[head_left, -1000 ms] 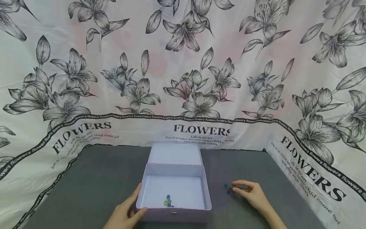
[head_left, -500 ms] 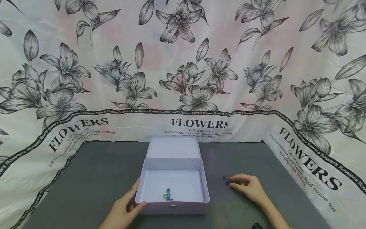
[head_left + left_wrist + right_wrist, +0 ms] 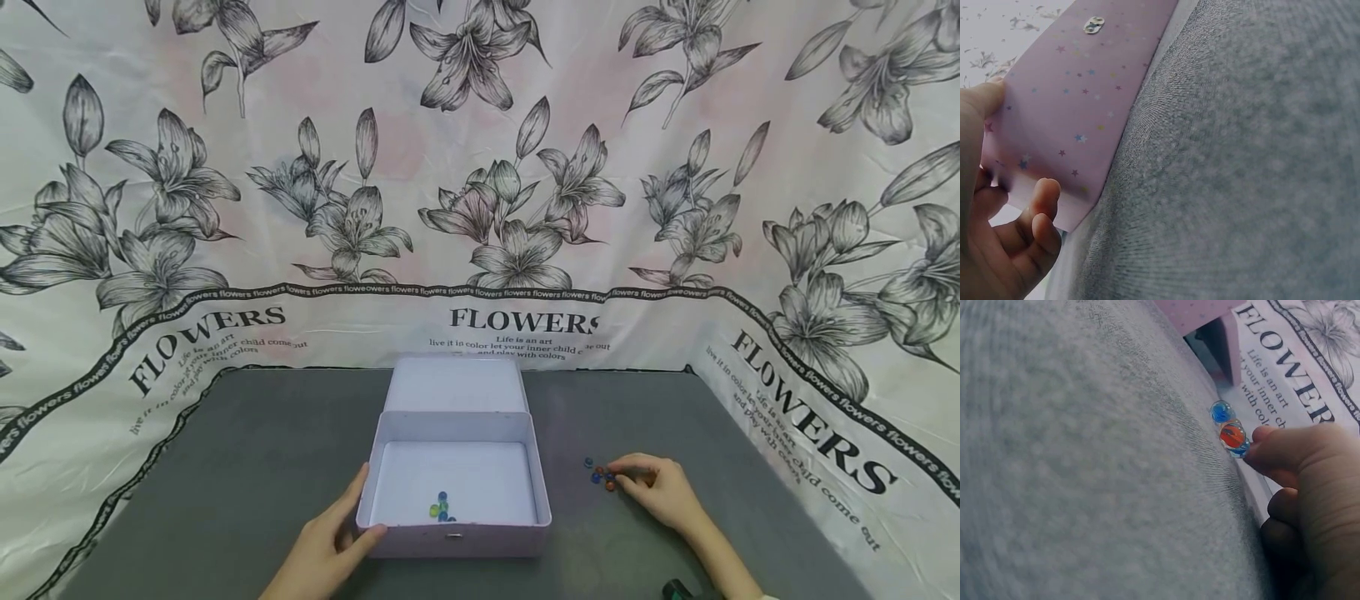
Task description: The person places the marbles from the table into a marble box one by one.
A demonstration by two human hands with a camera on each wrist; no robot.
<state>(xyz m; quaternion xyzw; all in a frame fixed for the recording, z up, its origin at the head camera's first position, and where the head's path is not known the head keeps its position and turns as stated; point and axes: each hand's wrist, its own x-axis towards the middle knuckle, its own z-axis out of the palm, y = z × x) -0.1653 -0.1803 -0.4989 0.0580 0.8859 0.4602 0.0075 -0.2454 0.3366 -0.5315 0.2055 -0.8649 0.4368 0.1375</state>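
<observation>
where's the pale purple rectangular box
In the head view, the box sits low centre on the grey table, the left hand gripping its left side and small round marbles to its right.

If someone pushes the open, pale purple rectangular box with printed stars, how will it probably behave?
The open, pale purple rectangular box would probably slide rather than tip, since it looks low and wide. It seems stiff, because its edges run straight. The small, round, glass-like marbles inside may roll, as they appear to lie loose.
</observation>
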